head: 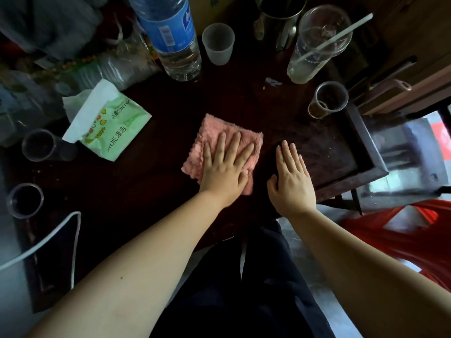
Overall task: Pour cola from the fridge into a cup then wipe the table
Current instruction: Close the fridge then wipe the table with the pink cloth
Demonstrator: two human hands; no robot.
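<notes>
Nearest, the left hand [223, 172] lies flat with its fingers spread straight, pressing the pink cloth [214, 125] onto the dark table [151, 186] and hiding the cloth's near corner. Just beside it, the right hand [290, 178] is flat too, fingers straight and together, holding nothing; whether it touches the wood is unclear. Farther right stands a small clear cup [328, 98] whose brownish contents are hard to make out. At the far edge a water bottle [170, 37] is cut off at the top.
</notes>
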